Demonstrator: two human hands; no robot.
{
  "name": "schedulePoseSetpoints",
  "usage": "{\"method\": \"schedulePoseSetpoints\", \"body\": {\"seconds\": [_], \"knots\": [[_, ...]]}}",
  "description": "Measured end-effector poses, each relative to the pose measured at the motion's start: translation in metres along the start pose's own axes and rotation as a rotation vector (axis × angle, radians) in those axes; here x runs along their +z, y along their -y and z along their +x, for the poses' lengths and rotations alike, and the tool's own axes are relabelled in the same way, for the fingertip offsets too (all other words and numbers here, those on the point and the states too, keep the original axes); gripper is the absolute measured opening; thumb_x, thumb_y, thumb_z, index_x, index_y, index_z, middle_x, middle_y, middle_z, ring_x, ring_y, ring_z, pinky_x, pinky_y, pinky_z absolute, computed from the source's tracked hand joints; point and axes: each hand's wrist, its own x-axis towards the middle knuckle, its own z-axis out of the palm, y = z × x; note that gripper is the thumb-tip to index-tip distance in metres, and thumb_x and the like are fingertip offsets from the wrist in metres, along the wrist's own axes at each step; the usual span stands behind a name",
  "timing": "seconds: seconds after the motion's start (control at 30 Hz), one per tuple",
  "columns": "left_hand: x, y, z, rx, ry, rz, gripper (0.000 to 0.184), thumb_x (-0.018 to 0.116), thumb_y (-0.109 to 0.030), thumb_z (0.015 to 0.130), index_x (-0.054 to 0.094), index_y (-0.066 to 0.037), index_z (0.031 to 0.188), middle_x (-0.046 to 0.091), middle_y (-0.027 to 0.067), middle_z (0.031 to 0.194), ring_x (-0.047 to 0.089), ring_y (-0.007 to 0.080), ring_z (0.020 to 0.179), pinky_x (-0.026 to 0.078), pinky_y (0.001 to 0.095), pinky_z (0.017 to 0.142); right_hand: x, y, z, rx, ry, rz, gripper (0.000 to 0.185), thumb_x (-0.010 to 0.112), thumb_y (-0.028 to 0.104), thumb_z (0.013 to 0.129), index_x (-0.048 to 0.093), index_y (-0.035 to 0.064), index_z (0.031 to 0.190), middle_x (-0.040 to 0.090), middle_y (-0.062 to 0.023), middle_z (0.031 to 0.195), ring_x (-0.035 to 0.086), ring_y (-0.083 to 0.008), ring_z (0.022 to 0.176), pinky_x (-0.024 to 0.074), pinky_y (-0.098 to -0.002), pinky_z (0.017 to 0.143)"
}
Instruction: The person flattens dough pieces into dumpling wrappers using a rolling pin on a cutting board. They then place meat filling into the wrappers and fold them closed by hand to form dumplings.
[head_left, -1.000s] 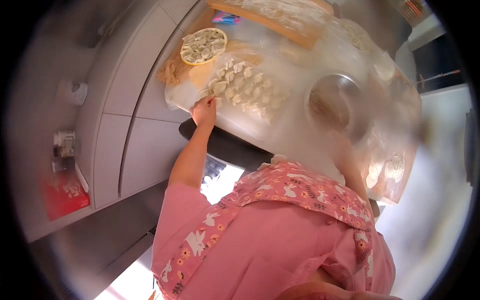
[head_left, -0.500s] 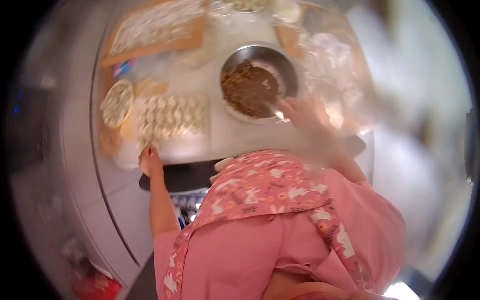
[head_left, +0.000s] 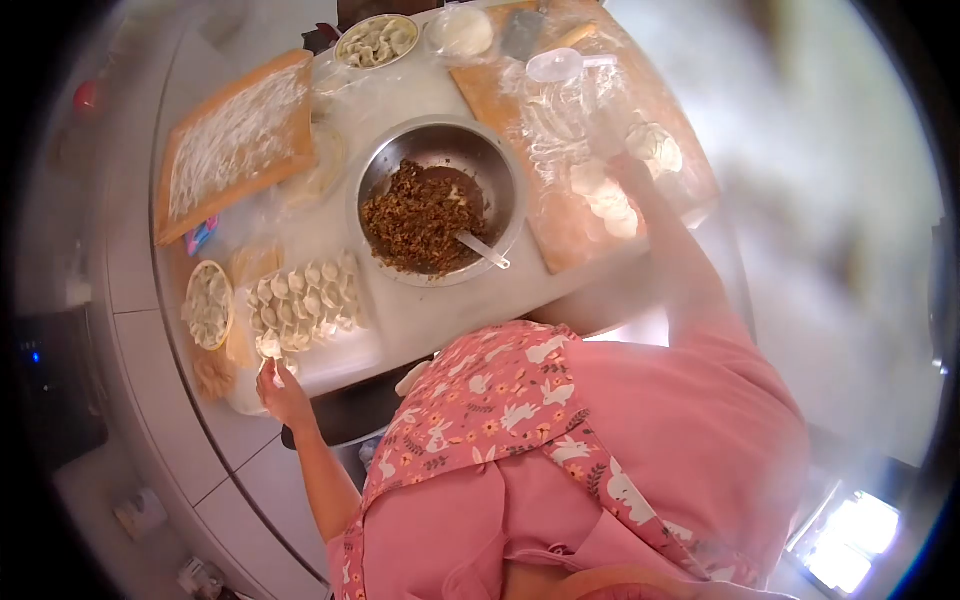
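Rows of pale dumplings point(head_left: 308, 300) lie at the left part of the table. At their lower left corner my left hand point(head_left: 284, 393) has its fingers bent close to a white dumpling point(head_left: 268, 345); whether it grips it is unclear. My right hand point(head_left: 628, 172) reaches over the floured wooden board at the right, touching or just beside a stack of pale dough wrappers point(head_left: 606, 200); its fingers are blurred. In the middle, a steel bowl point(head_left: 508, 190) holds brown minced filling point(head_left: 420, 215), with a spoon handle point(head_left: 484, 249) leaning at its lower right.
A floured board point(head_left: 240, 135) sits at the upper left. Bowls of dumplings stand at the left point(head_left: 209, 305) and the top point(head_left: 376, 42). The right board point(head_left: 560, 245) bears a clear scoop point(head_left: 556, 66) and more dough point(head_left: 655, 148).
The view has swung to the right. My right hand has moved from the steel bowl to the wrappers, and the spoon now rests in the bowl. My left hand stays by the dumpling rows.
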Motion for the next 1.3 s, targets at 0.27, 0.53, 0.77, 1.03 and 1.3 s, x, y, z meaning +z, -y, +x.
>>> {"method": "schedulePoseSetpoints", "body": {"seconds": [0.27, 0.53, 0.77, 1.03, 1.3], "knots": [[0.007, -0.09, 0.001, 0.143, 0.031, -0.209, 0.021, 0.057, -0.007, 0.086, 0.062, 0.0, 0.105, 0.062, 0.0125, 0.1, 0.057, 0.026, 0.097, 0.044, 0.0359, 0.088, -0.011, 0.059, -0.036, 0.006, 0.0, -0.189, 0.026, 0.068, 0.021, 0.076, 0.068, 0.0043, 0.096, 0.067, -0.0109, 0.096, 0.063, -0.0239, 0.088, 0.0474, -0.0353, 0.078], [0.018, -0.167, -0.015, 0.318, 0.162, -0.443, 0.018, 0.057, -0.002, 0.084, 0.061, -0.001, 0.102, 0.062, 0.0113, 0.099, 0.059, 0.0251, 0.092, 0.045, 0.0342, 0.084, 0.0, 0.063, -0.056, -0.181, -0.241, -0.289, 0.022, 0.064, 0.025, 0.08, 0.067, 0.0106, 0.096, 0.066, -0.0115, 0.098, 0.062, -0.0301, 0.093, 0.0468, -0.0391, 0.083], [0.034, -0.217, -0.03, -0.058, 0.598, -1.149, 0.024, 0.054, -0.008, 0.092, 0.057, -0.001, 0.114, 0.062, 0.0082, 0.106, 0.059, 0.018, 0.097, 0.047, 0.03, 0.085, -0.011, 0.174, -0.129, -0.265, 0.021, -0.172, 0.025, 0.058, 0.023, 0.086, 0.059, 0.0075, 0.105, 0.063, -0.0144, 0.097, 0.061, -0.0295, 0.089, 0.0475, -0.037, 0.08], [0.066, -0.262, -0.037, -0.161, 1.147, -1.874, 0.034, 0.048, -0.014, 0.095, 0.046, 0.001, 0.125, 0.056, 0.0141, 0.12, 0.054, 0.0259, 0.114, 0.045, 0.0362, 0.096, 0.052, 0.296, -0.221, -0.661, 0.427, 0.015, 0.018, 0.063, 0.018, 0.085, 0.058, 0.0044, 0.096, 0.064, -0.0109, 0.092, 0.06, -0.0264, 0.089, 0.0469, -0.0368, 0.076], [0.065, -0.193, -0.038, -1.003, 0.754, -1.86, 0.031, 0.049, -0.012, 0.093, 0.048, 0.002, 0.121, 0.057, 0.0183, 0.117, 0.056, 0.0327, 0.108, 0.048, 0.0414, 0.09, 0.073, 0.272, -0.195, -0.569, 0.516, -0.687, 0.029, 0.068, 0.031, 0.079, 0.063, 0.0049, 0.088, 0.066, -0.0137, 0.088, 0.058, -0.0311, 0.094, 0.0434, -0.0464, 0.08]]}}
